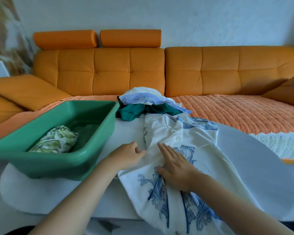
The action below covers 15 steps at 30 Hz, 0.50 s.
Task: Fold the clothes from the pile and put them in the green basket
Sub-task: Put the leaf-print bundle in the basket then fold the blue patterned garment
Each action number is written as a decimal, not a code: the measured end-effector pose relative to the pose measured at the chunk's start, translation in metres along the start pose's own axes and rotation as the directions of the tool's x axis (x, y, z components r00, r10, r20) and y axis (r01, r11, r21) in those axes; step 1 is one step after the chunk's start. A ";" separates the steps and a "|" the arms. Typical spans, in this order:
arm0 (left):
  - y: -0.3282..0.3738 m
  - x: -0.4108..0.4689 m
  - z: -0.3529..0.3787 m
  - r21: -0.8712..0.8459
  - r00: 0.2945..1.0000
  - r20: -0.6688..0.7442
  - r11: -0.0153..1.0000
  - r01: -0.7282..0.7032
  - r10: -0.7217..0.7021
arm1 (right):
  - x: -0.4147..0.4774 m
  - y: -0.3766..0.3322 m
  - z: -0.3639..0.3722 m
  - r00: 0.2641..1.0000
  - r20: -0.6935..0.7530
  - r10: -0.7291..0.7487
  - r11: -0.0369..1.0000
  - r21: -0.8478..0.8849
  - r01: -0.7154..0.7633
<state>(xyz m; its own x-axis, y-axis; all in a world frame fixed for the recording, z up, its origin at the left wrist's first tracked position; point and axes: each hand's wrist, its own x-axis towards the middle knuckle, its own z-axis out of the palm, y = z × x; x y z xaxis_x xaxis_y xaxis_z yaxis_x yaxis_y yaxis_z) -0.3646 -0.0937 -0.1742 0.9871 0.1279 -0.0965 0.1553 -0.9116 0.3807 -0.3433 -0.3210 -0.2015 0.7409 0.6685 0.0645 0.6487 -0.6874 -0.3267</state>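
From my remote seat, I count 1 garment finished: a folded leaf-print piece (56, 141) lies inside the green basket (95, 107), which sits on the near left of the white table (244, 158). The item in hand is a white shirt with blue print (173, 131), spread on the table just right of the basket, collar towards the far side and hem hanging over the near edge. It is not yet folded as far as I can judge; it lies mostly flat with some creases. My right hand (175, 167) rests flat on the shirt's middle, fingers straight and pressing the cloth down, gripping nothing. My left hand (127, 155) sits at the shirt's left edge with fingers curled against the fabric; I cannot tell whether it actually pinches the edge or only touches it. Beyond the shirt, at the far edge of the table against the orange sofa (126, 72), the pile (148, 104) holds at least 3 pieces: teal, light blue lace and white. So I judge the task early on: this shirt needs folding and placing, then the whole pile.
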 end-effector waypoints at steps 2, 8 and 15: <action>-0.007 -0.018 0.000 -0.025 1.000 0.024 1.000 0.014 -0.014 | -0.014 -0.009 0.013 0.997 -0.078 0.017 1.000 0.004 -0.016; -0.008 -0.042 -0.004 -0.193 0.994 0.101 0.979 0.058 -0.039 | -0.029 -0.025 0.015 0.990 -0.114 0.083 0.994 -0.062 -0.090; 0.041 -0.068 -0.034 -0.590 0.987 0.039 0.801 -0.101 0.154 | -0.037 -0.014 -0.017 0.927 -0.226 0.300 0.898 0.396 -0.194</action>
<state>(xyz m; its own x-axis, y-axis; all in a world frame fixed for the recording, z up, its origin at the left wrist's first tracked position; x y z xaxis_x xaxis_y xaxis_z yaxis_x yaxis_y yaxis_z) -0.4242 -0.1262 -0.1209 0.9969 -0.0292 -0.0727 0.0475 -0.5129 0.8571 -0.3766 -0.3404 -0.1834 0.9207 0.3488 0.1748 0.3693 -0.6346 -0.6789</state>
